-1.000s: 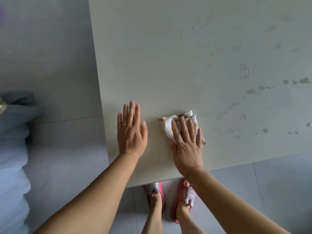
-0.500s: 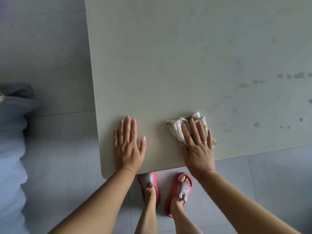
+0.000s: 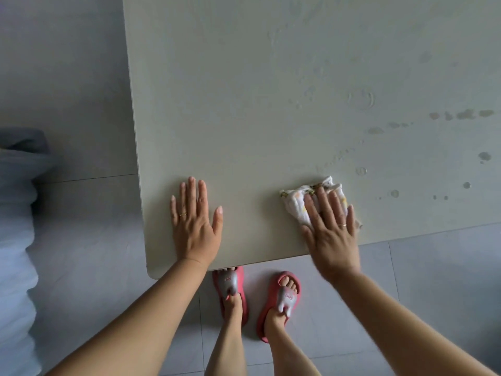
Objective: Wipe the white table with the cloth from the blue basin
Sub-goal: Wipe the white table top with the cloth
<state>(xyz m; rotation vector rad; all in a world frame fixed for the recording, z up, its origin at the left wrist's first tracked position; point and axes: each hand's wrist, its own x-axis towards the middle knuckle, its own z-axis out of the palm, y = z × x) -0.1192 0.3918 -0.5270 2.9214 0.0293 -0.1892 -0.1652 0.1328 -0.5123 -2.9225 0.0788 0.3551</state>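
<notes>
The white table fills the upper part of the view, its near left corner rounded. A crumpled white cloth with small yellow and brown prints lies near the table's front edge. My right hand presses flat on the cloth, fingers spread, covering its right half. My left hand rests flat on the bare table close to the near left corner, holding nothing. Wet spots and water rings dot the table to the right of the cloth. The blue basin is out of view.
Grey tiled floor surrounds the table on the left and front. A pale blue-white bundle of fabric sits at the left edge. My feet in pink slippers stand just below the table's front edge.
My right hand has slid the cloth to the right along the front edge. My left hand has drawn back toward the near corner, and the view has shifted so more floor shows.
</notes>
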